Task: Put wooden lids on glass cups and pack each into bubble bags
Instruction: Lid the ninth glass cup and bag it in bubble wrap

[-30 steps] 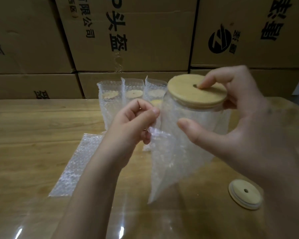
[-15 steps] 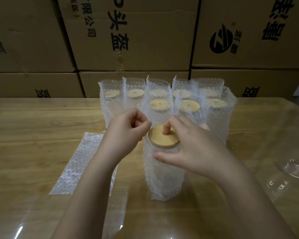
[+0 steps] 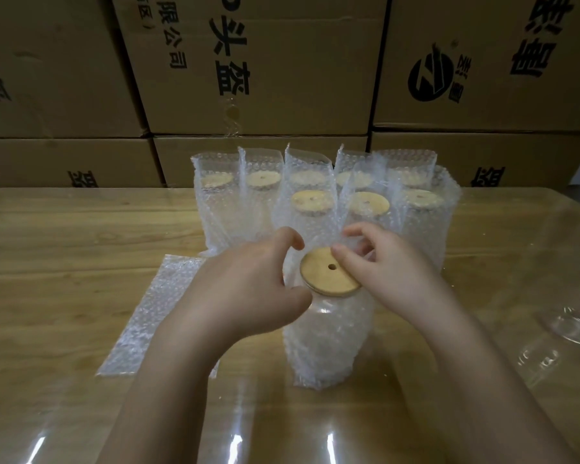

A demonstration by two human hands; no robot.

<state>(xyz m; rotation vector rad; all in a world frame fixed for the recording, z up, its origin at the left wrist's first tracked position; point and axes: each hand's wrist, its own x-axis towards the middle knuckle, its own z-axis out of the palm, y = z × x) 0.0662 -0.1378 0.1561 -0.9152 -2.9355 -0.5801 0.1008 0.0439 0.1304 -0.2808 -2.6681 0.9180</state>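
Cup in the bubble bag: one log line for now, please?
cup: lidded, upright in bubble bag | left hand: grips bubble bag | right hand: pinches its rim

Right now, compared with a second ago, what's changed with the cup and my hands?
The cup went down from mid-air onto the table, into the bag. The right hand left the lid and now pinches the bag's far rim; the left hand shifted to hold the bag's left side. Packed cups behind and the flat bag stayed put.
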